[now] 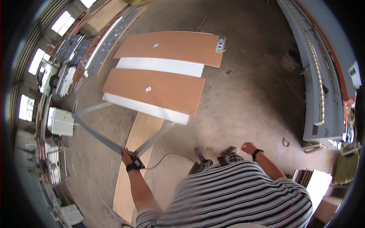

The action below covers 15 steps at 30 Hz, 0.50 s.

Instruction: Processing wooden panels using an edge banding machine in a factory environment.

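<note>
Now left fingers (pixel 124 154) wrap grey frame (pixel 99 136); right fingers (pixel 245 146) loosely curled.

Floor carries boards, coil and box

The floor (pixel 247 106) is dull, brown-grey and stained. On it lie a long tan board (pixel 123 190) and, well apart, a small dark coil (pixel 286 142). A pale box (pixel 61 121) stands at left. Two brown panels (pixel 161 85) with white strips (pixel 146 108) spread above; their support is hidden.
</note>
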Each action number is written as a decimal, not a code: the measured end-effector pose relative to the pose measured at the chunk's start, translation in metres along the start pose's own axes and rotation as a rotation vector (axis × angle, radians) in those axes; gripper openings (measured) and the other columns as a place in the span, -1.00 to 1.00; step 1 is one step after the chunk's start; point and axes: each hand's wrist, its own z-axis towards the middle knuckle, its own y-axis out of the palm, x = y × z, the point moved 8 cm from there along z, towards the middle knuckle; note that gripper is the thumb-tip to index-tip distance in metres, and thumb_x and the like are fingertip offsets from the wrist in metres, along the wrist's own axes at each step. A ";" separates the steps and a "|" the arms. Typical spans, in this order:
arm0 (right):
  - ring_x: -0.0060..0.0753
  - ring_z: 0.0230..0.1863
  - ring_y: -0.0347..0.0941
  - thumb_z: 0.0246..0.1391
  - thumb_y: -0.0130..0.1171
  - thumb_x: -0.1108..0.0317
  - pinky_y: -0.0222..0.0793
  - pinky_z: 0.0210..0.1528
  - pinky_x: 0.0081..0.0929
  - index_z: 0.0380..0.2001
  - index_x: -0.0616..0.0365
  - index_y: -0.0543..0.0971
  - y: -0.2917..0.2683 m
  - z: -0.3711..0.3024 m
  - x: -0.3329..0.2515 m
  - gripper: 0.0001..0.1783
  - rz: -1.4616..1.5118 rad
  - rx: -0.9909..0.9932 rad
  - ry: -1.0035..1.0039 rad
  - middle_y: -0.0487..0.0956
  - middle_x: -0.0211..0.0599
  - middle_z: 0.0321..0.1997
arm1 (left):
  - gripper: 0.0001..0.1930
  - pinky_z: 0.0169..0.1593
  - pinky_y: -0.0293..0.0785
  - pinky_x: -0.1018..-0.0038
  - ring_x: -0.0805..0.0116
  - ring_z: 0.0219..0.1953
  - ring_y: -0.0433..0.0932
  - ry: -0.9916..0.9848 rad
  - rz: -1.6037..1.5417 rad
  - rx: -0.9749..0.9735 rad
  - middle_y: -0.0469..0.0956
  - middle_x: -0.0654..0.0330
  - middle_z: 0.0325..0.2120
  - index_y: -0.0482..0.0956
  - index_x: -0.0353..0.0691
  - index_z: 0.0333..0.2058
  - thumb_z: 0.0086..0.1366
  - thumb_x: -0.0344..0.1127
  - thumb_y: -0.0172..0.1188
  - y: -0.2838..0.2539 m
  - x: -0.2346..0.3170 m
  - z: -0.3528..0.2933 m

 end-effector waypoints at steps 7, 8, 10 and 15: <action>-0.37 -0.36 0.46 0.05 -0.08 0.17 0.35 -0.27 -0.44 -0.36 0.15 0.47 -0.076 0.071 -0.240 -0.72 0.315 -0.043 -0.511 0.52 -0.27 -0.43 | -0.73 -0.71 0.21 0.51 0.48 -0.80 0.24 0.030 0.013 0.113 0.26 0.30 -0.81 0.28 -0.18 -0.67 0.00 -0.21 0.16 0.023 -0.025 -0.052; -0.38 -0.34 0.45 0.07 -0.09 0.20 0.36 -0.26 -0.45 -0.32 0.14 0.46 -0.068 0.081 -0.254 -0.74 0.489 -0.114 -0.546 0.52 -0.30 -0.38 | -0.72 -0.70 0.22 0.52 0.47 -0.79 0.24 -0.003 -0.015 0.094 0.26 0.30 -0.80 0.28 -0.19 -0.66 0.01 -0.20 0.16 0.049 -0.032 -0.075; -0.39 -0.31 0.44 0.08 -0.10 0.26 0.37 -0.23 -0.47 -0.24 0.11 0.42 -0.043 0.101 -0.290 -0.77 0.986 -0.400 -0.332 0.49 -0.32 -0.27 | -0.71 -0.66 0.29 0.46 0.41 -0.72 0.30 -0.041 -0.024 0.110 0.29 0.25 -0.71 0.32 -0.27 -0.57 0.03 -0.18 0.17 0.055 -0.059 -0.087; -0.36 -0.32 0.44 0.06 -0.11 0.39 0.38 -0.26 -0.50 -0.17 0.18 0.33 -0.037 0.077 -0.370 -0.76 1.259 -0.302 -0.963 0.45 -0.22 -0.22 | -0.42 -0.32 0.35 0.33 0.18 -0.37 0.43 0.311 0.700 -0.409 0.45 0.05 -0.35 0.25 -0.44 -0.11 0.04 -0.07 0.16 0.104 -0.104 -0.128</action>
